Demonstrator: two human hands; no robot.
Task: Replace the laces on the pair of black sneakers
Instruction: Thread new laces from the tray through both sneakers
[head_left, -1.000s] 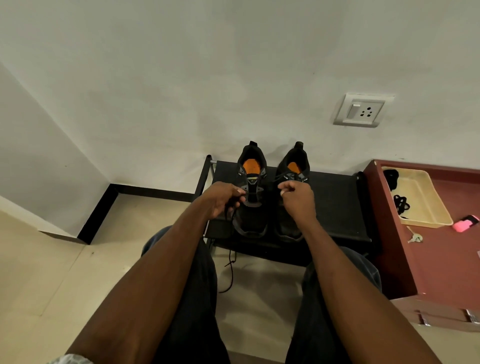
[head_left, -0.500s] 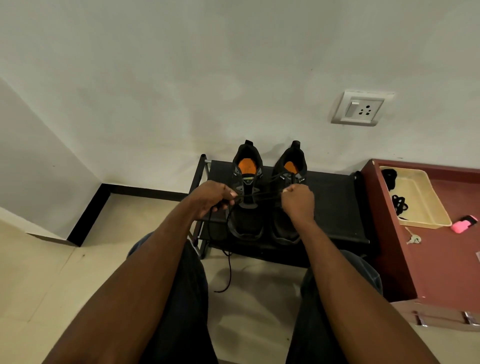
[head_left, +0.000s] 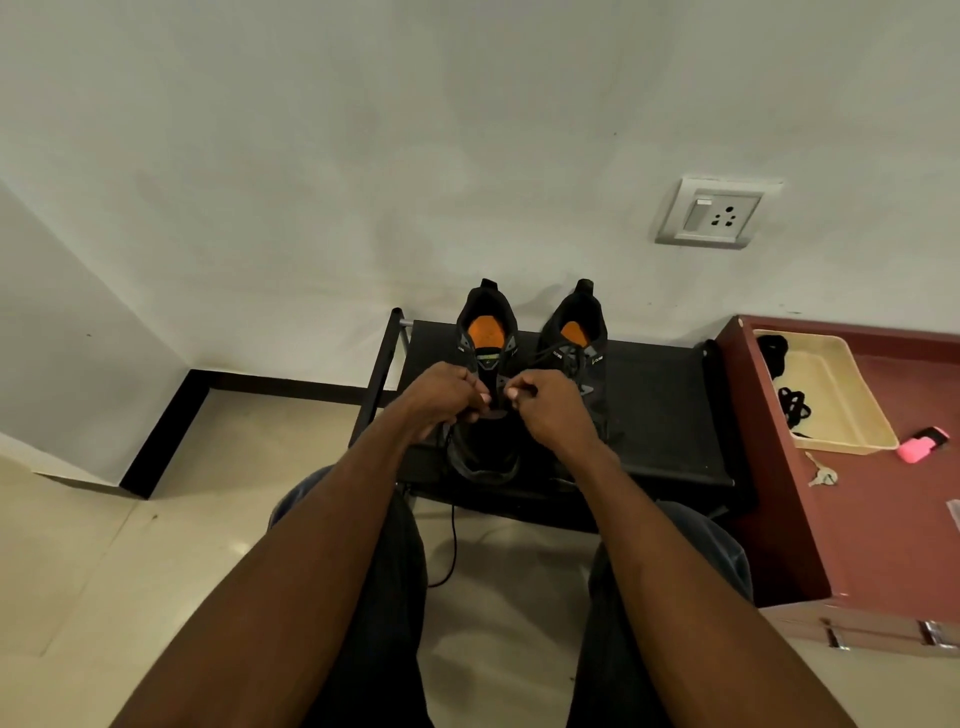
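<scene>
I log: left hand and right hand each pinching thin black lace over left black orange-lined sneaker.

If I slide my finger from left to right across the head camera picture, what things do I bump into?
Left hand → right hand → cream tray → pink thing.
</scene>
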